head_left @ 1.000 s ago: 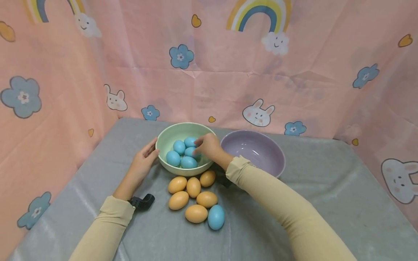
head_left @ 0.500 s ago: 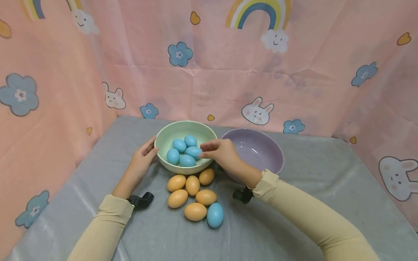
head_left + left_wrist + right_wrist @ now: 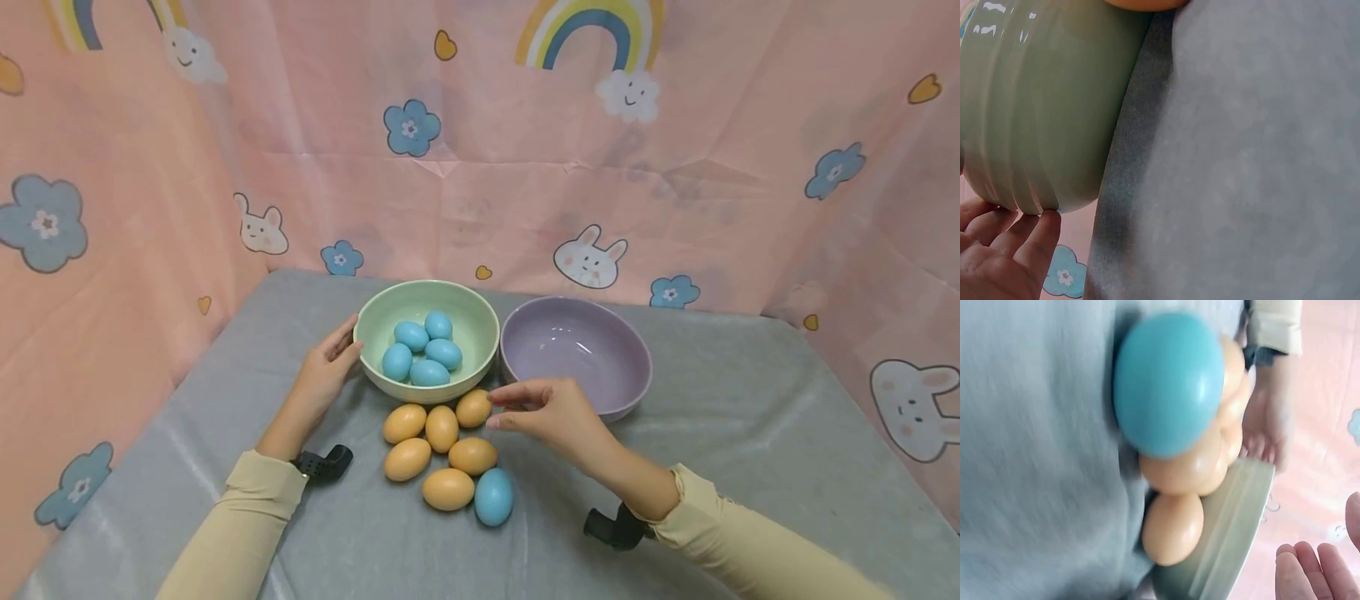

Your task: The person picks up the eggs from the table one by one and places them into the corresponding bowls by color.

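Observation:
In the head view, my left hand [image 3: 317, 390] rests against the left side of the green bowl [image 3: 476, 312]. Its fingertips touch the bowl's outer wall in the left wrist view, the fingers [image 3: 1038, 244] fairly straight. Several blue eggs [image 3: 412, 336] lie inside that bowl. My right hand [image 3: 561, 417] hovers in front of the purple bowl [image 3: 577, 325], thumb and fingers parted, holding nothing. Just left of its fingertips is an orange egg [image 3: 472, 409], one of several in a cluster. A single blue egg [image 3: 493, 497] sits on the cloth at the cluster's near right.
The purple bowl holds nothing and stands right beside the green one. Grey cloth [image 3: 750, 400] covers the table. A pink printed curtain [image 3: 495, 200] closes off the back and both sides. Black straps with cameras [image 3: 618, 528] sit on the wrists.
My right hand has left the blue egg in the green bowl, drawing back to the right and toward me, to beside the orange eggs. My left hand stays on the bowl.

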A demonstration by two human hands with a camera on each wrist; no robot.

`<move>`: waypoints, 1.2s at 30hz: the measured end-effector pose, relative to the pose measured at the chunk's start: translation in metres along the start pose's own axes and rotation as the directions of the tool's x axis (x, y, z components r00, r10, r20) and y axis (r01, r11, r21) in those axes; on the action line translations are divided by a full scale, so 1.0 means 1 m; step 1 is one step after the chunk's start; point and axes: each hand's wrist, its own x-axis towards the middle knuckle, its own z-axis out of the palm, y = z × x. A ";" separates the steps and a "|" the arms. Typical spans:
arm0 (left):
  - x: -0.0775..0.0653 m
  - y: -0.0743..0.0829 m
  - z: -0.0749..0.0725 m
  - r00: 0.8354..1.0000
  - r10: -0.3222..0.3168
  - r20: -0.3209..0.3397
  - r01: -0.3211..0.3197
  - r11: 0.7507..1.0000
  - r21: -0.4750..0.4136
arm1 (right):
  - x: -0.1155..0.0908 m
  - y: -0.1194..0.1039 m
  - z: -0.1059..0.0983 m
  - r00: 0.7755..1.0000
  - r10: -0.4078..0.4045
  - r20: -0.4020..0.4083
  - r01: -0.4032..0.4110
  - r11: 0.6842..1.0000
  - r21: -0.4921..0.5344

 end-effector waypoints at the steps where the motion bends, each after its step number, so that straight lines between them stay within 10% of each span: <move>1: 0.000 0.000 0.000 1.000 -0.001 -0.001 0.001 1.000 -0.001 | -0.004 0.001 0.000 1.000 0.009 0.006 -0.009 1.000 0.014; 36: 0.000 -0.002 0.001 1.000 -0.013 -0.006 0.013 1.000 -0.017 | -0.033 0.054 0.011 0.989 0.103 0.108 -0.099 0.994 -0.038</move>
